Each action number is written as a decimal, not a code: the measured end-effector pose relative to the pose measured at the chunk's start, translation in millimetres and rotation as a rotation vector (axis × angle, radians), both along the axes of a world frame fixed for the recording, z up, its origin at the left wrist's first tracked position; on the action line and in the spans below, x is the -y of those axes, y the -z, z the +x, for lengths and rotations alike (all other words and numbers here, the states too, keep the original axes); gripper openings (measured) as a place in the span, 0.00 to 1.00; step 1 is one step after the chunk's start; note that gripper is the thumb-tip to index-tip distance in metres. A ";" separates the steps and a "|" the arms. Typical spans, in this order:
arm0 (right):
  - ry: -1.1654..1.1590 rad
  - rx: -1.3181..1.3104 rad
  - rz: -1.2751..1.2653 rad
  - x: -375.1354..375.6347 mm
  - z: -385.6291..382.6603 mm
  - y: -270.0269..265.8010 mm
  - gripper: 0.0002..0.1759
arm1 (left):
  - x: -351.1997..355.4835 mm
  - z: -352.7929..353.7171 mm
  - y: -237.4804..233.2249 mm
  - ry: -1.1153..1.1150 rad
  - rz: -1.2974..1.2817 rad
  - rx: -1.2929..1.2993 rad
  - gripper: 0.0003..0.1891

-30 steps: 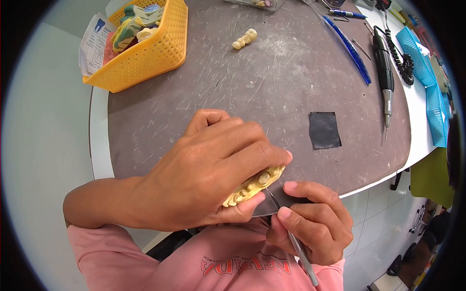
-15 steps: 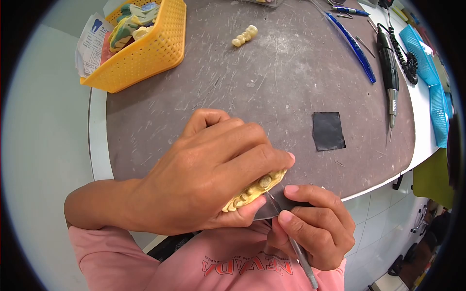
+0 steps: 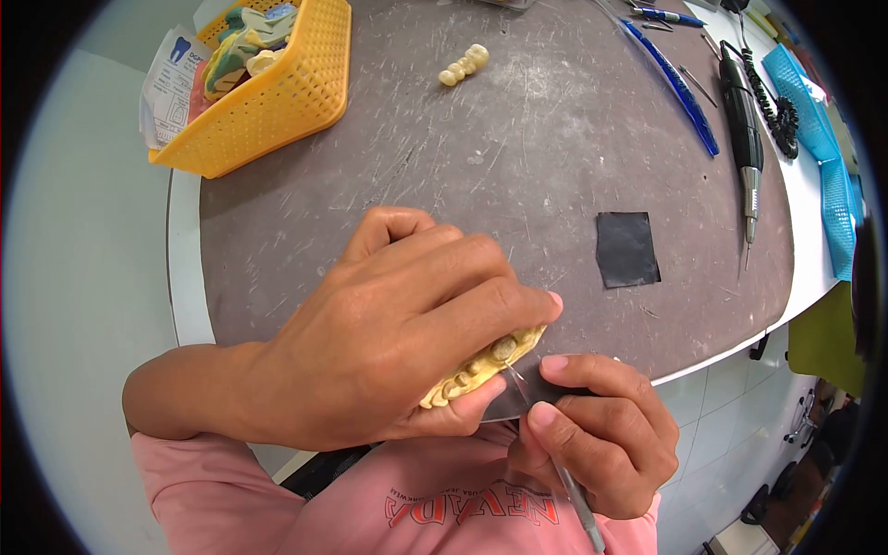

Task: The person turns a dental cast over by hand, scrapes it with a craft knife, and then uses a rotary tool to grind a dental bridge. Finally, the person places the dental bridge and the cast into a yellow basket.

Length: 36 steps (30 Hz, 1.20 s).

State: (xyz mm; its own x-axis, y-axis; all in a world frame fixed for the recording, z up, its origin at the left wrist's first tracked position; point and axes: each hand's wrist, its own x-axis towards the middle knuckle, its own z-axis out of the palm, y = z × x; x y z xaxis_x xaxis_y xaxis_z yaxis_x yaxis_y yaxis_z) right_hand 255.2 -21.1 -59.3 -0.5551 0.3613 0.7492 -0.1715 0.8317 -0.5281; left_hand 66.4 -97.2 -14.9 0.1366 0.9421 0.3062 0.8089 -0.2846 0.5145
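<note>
A yellow dental cast (image 3: 474, 372) with a row of teeth is held at the front edge of the table. My left hand (image 3: 398, 324) wraps over it from above, the thumb beneath its lower edge. My right hand (image 3: 601, 435) pinches a thin metal instrument (image 3: 575, 495) between thumb and fingers. The fine tip of the instrument points up and left, at the cast beside a greyish tooth stump (image 3: 504, 349). Whether the tip touches the cast is too small to tell.
A yellow basket (image 3: 259, 109) with casts and a paper stands at back left. On the table (image 3: 416, 166) lie a tooth-coloured bridge (image 3: 464, 66), a black square (image 3: 627, 250), a blue pen (image 3: 673, 85) and a black handpiece (image 3: 743, 120). Blue baskets (image 3: 801, 102) line the right.
Both hands keep their grips on the cast and the instrument. The view has shifted very slightly, and the instrument's tip looks barely moved.
</note>
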 end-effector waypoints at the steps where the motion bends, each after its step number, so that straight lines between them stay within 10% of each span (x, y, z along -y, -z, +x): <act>1: 0.000 0.000 0.000 -0.5 0.1 -0.5 0.08 | -0.2 -0.2 -0.2 0.000 0.000 0.000 0.25; 36: -0.037 -0.002 0.030 -4.2 0.1 -0.1 0.09 | -0.3 0.1 3.2 -0.003 0.028 -0.006 0.24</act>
